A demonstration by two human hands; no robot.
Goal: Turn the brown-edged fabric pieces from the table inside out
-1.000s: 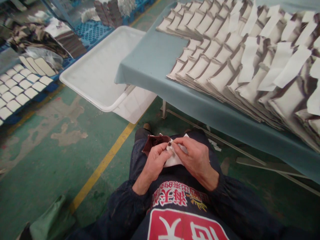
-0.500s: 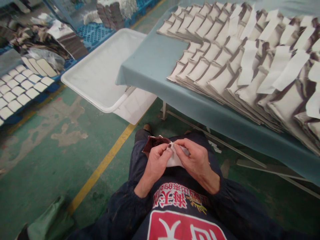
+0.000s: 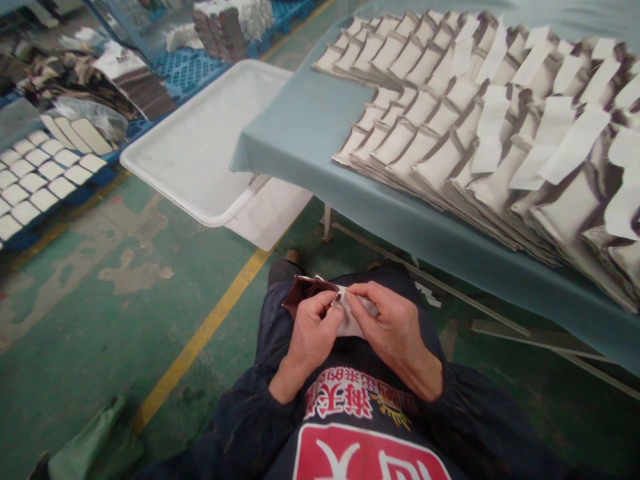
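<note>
Over my lap I hold a small dark brown leather piece (image 3: 302, 291) with a white paper backing (image 3: 350, 323). My left hand (image 3: 311, 333) grips the piece from below, thumb and fingers pinched at its edge. My right hand (image 3: 391, 325) pinches the white backing at the same spot, fingertips touching those of the left hand. Most of the piece is hidden under my fingers.
A table with a teal cloth (image 3: 310, 120) stands ahead and right, covered with several overlapping rows of similar pieces with white paper strips (image 3: 465, 127). A white plastic tray (image 3: 195, 143) sits left of it. Blue pallets with more pieces (image 3: 45, 173) lie at far left. A yellow floor line (image 3: 200, 337) runs past my knee.
Both hands stay pinched on the piece over my lap; the fingers shifted slightly along its edge. The view has tilted a little.
</note>
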